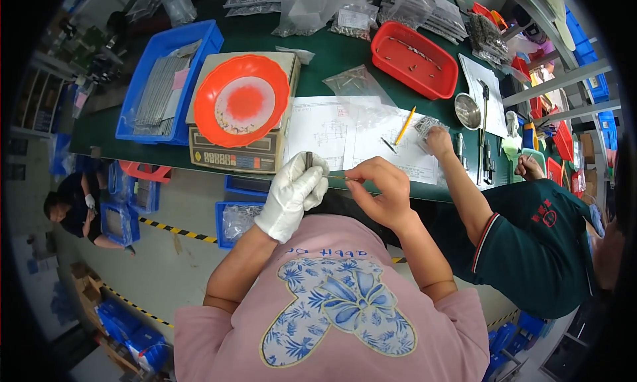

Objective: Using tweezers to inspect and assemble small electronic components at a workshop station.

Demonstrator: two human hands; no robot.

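My left hand (292, 195), in a white glove, is closed around a small dark metal cylinder (309, 159) that stands upright out of the fingers. Just to its right, my bare right hand (383, 191) pinches a thin, small piece (343, 177) pointing toward the glove; its kind is too small to make out. Both hands are at the table's near edge, in front of printed drawing sheets (318, 115). Beyond the left hand stands a weighing scale (232, 158) with an orange-red plastic dish (207, 103) on it, holding small bits.
A blue bin (126, 120) with bagged strips is left of the scale. At the back are a red tray (431, 83) and several bags of parts (308, 10). A yellow pencil (405, 125) lies on the sheets. A co-worker's hand (438, 142) reaches in from the right, near a metal bowl (467, 110).
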